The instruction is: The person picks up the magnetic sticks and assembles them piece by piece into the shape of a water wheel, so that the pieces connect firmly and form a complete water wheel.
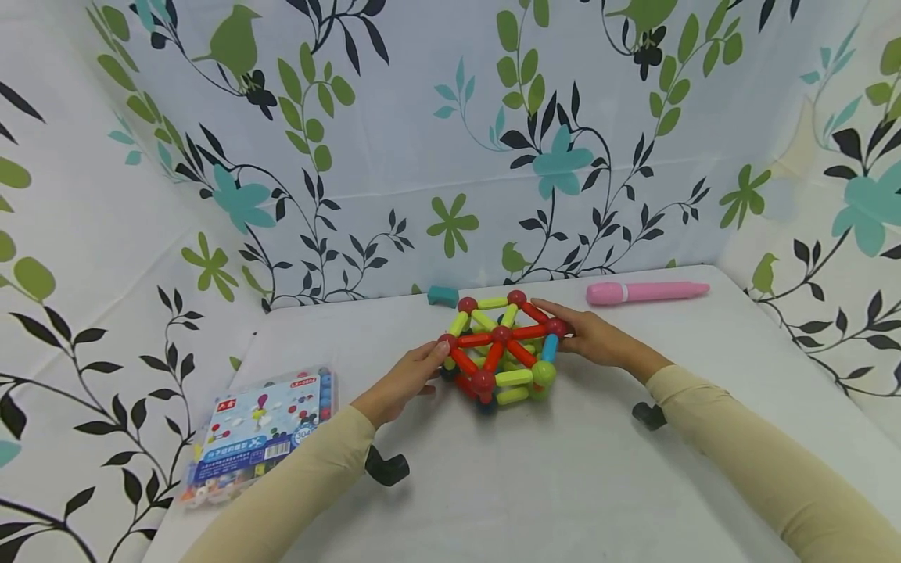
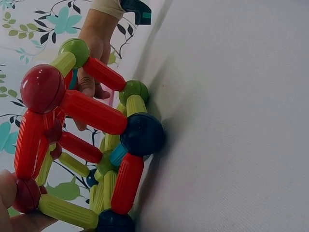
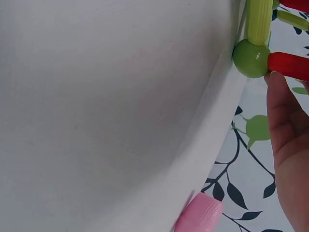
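A hexagonal frame of magnetic rods and balls [image 1: 501,335] stands on the white table, with red, yellow-green and blue rods joining red, green and dark blue balls. My left hand [image 1: 408,383] grips its left corner; in the left wrist view, the fingers [image 2: 6,193] pinch a red ball [image 2: 28,195]. At the opposite corner, my right hand [image 1: 598,336] holds the frame by a red ball and the rods near it. The right wrist view shows the thumb [image 3: 282,101] against a red rod [image 3: 289,65], just below a green ball [image 3: 251,58]. The right hand's other fingers are partly hidden.
At the left lies a clear plastic box [image 1: 260,422] with a printed label and colourful pieces inside. A pink pen-shaped thing [image 1: 647,292] lies at the back right, and a small teal block [image 1: 443,295] behind the frame. Patterned cloth [image 1: 338,156] hangs around the table.
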`<state>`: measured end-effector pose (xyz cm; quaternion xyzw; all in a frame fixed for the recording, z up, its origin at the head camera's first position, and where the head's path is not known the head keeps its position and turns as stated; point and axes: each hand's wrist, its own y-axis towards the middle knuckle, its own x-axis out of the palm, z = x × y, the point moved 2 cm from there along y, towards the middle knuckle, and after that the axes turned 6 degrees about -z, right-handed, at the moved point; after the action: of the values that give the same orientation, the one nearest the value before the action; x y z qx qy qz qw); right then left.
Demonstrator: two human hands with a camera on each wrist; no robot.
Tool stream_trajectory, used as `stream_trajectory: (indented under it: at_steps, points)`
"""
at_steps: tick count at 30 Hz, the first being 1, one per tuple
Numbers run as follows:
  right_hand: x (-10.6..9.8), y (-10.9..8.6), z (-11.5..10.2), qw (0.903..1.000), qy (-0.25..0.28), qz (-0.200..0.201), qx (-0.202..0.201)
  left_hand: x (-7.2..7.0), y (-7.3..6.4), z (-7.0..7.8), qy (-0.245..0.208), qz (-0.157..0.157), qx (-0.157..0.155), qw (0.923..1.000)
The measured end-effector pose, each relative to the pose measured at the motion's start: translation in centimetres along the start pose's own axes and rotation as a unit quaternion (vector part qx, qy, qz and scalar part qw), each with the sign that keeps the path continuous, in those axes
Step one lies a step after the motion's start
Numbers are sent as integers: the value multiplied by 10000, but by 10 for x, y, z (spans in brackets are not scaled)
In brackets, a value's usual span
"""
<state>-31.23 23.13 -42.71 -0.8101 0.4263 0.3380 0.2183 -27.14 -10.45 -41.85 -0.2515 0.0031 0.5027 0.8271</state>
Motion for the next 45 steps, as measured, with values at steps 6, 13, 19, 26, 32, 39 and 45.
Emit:
stream_trajectory:
  at_steps: [6, 13, 19, 26, 32, 39, 45]
  points:
    - [-1, 0, 2, 9996, 211, -159, 128, 1, 0, 0, -27, 30, 17, 10000]
    - [-8, -8, 19, 9694, 2395, -522, -103, 0, -1, 1, -155, -35, 10, 9999]
    - [-4, -1, 28, 9403, 3211, -1095, 289, 0, -2, 1, -291, -9, -108, 9995]
    - [0, 3, 29, 9391, 3202, -1101, 578, -1, 1, 0, -257, 47, -228, 9994]
    - [1, 4, 25, 9416, 3128, -1080, 618, -2, 3, 2, -331, -79, -240, 9991]
    - [3, 8, 21, 9424, 3090, -1007, 794, -4, 3, 1, -548, -120, -262, 9981]
    - [2, 11, 18, 9434, 3031, -961, 942, -4, 1, 2, -602, -61, -147, 9981]
